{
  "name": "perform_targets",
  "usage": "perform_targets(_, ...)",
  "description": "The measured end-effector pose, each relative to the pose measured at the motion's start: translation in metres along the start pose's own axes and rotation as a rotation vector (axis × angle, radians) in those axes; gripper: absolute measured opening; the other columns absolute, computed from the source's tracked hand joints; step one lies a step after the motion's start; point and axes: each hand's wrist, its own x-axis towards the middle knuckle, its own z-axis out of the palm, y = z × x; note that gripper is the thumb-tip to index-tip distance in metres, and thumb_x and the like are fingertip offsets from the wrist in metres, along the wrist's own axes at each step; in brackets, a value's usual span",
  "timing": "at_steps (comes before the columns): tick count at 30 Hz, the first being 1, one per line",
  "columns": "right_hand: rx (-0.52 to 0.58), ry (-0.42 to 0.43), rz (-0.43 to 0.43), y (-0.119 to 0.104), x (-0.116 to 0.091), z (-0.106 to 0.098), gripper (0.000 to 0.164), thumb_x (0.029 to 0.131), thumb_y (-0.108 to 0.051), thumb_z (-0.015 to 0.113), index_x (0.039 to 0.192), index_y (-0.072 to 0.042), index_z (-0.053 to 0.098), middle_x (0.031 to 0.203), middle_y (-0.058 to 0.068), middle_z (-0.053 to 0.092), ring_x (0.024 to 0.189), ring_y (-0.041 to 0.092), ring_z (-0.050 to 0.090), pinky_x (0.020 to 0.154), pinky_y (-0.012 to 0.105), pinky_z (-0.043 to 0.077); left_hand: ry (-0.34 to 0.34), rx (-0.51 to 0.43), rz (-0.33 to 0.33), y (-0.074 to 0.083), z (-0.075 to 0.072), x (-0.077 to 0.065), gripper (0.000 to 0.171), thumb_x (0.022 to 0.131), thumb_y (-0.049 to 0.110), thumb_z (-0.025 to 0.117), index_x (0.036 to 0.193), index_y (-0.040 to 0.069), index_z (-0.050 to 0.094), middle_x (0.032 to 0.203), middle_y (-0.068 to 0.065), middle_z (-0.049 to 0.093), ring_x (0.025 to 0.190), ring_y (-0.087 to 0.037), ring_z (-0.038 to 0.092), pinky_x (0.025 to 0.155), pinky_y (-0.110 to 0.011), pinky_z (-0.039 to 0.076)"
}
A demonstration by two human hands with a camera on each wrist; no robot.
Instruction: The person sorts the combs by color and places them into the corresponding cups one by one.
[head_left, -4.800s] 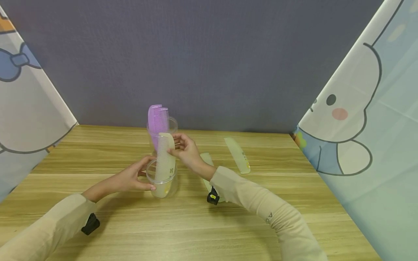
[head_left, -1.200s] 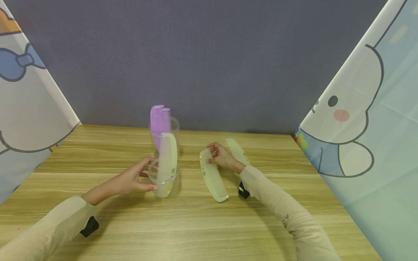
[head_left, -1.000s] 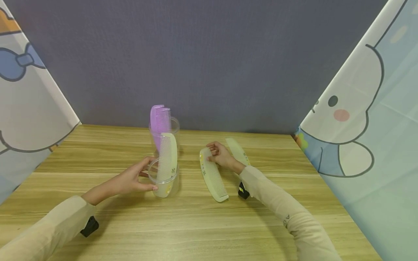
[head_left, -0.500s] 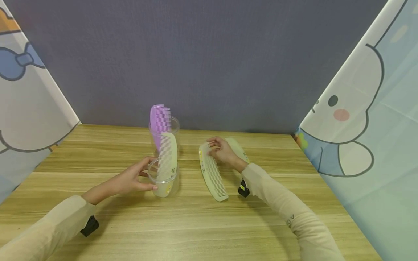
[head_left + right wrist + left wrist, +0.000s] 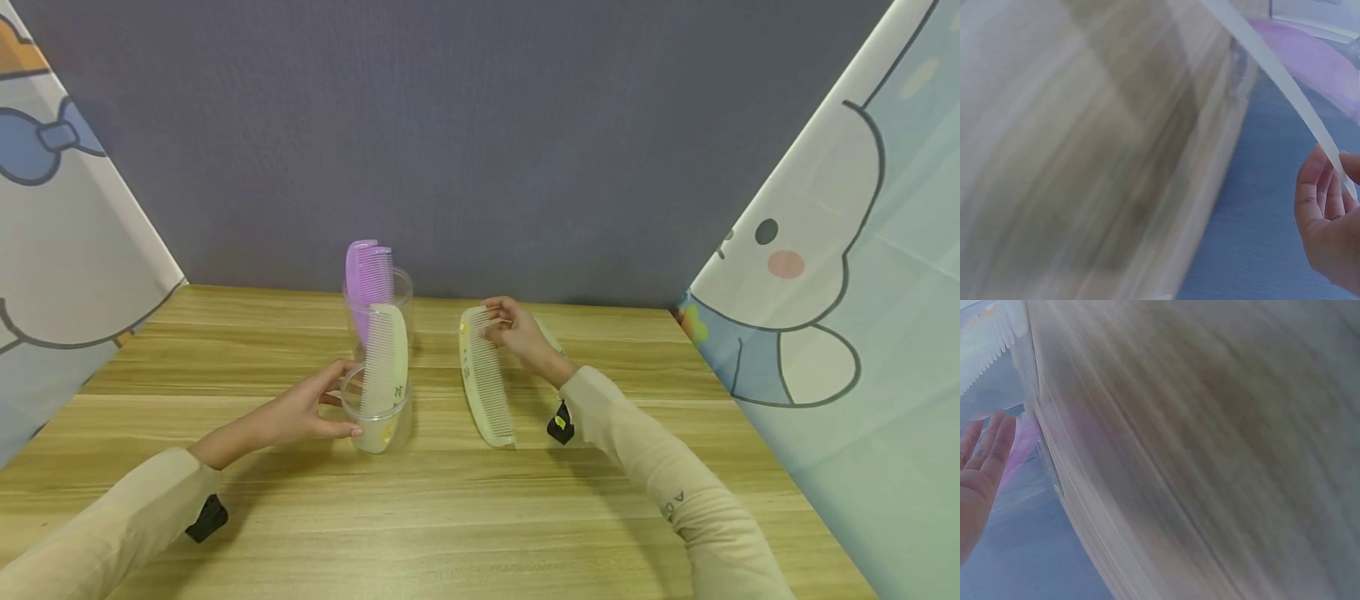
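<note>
My right hand (image 5: 520, 333) pinches a pale green comb (image 5: 483, 379) near its top end. The comb stands tilted, its teeth toward the right and its lower end close to the table; the right wrist view shows this comb (image 5: 1291, 94) edge-on between thumb and fingers. My left hand (image 5: 303, 408) holds the front clear plastic cup (image 5: 401, 421), thumb in front and fingers at its far side. Another pale green comb (image 5: 390, 350) stands upright in that cup. Behind it, purple combs (image 5: 367, 275) lean in a second clear cup (image 5: 405, 292).
A further pale green comb (image 5: 551, 336) lies on the wooden table (image 5: 450, 533), mostly hidden behind my right hand. A dark grey panel (image 5: 480, 150) rises along the table's back edge. Cartoon-printed sheets (image 5: 787, 333) flank both sides.
Earlier my right hand placed a pale green comb in the front cup, then moved right to another. Since then it has raised that comb's top end off the table. The left hand stays put.
</note>
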Motion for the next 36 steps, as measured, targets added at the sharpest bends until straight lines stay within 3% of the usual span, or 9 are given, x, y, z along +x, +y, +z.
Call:
perform_targets(8,0.009,0.075,-0.116,-0.02,0.003,-0.003,0.043,0.08,0.013,0.057,0.122,0.004,0.047,0.111,0.028,0.052,0.078,0.018,0.057,0.064,0.026,0.053,0.005,0.0,0.007,0.0,0.0,0.0,0.073,0.074,0.025,0.076,0.133,0.01,0.035,0.124,-0.012,0.05,0.107,-0.025,0.055,0.084,-0.03,0.054)
perform_targets(17,0.052,0.116,-0.182,-0.044,0.003,-0.001,0.045,0.08,0.013,0.058,0.122,0.002,0.047,0.109,0.025,0.054,0.075,0.013,0.058,0.062,0.028,0.054,0.009,0.01,0.007,0.0,0.0,0.0,0.073,0.074,0.024,0.076,0.133,0.009,0.035,0.123,-0.011,0.051,0.107,-0.018,0.055,0.084,-0.03,0.054)
perform_targets(25,0.114,0.153,-0.303,-0.068,0.001,0.002,0.043,0.079,0.012,0.06,0.119,0.001,0.048,0.094,0.001,0.057,0.075,0.013,0.056,0.058,0.021,0.051,0.001,-0.005,0.0,0.002,0.0,0.0,0.073,0.074,0.024,0.076,0.132,0.009,0.035,0.123,-0.011,0.051,0.107,-0.018,0.055,0.084,-0.03,0.054)
perform_targets(30,0.162,0.156,-0.386,-0.083,-0.002,0.004,0.041,0.08,0.011,0.06,0.118,0.002,0.046,0.095,0.0,0.057,0.081,0.015,0.057,0.059,0.022,0.052,-0.002,-0.006,0.004,0.002,0.0,0.001,0.072,0.074,0.025,0.076,0.131,0.009,0.035,0.125,-0.011,0.05,0.107,-0.013,0.055,0.085,-0.03,0.054)
perform_targets(36,0.236,0.174,-0.442,-0.098,-0.004,0.007,0.039,0.08,0.011,0.061,0.114,-0.006,0.049,0.095,-0.001,0.058,0.082,0.016,0.058,0.058,0.023,0.051,-0.005,-0.006,0.008,0.001,0.0,0.001,0.072,0.074,0.025,0.076,0.131,0.01,0.035,0.125,-0.011,0.05,0.108,-0.016,0.055,0.085,-0.03,0.054)
